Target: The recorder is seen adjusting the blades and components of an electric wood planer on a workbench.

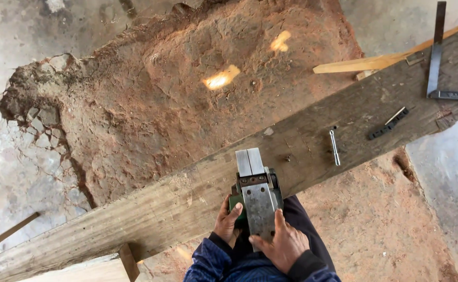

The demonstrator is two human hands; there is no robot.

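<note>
Both hands gripped an upturned electric planer (257, 201) at the near edge of the plank worktop (150, 211), left hand (227, 222) clasping its green body, right hand (282, 244) pressing its metal sole, where a finger seemed liable to meet the cutter slot.

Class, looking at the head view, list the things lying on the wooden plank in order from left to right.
Upturned power planer → small metal rod → black tool → metal square, all on the plank.
</note>
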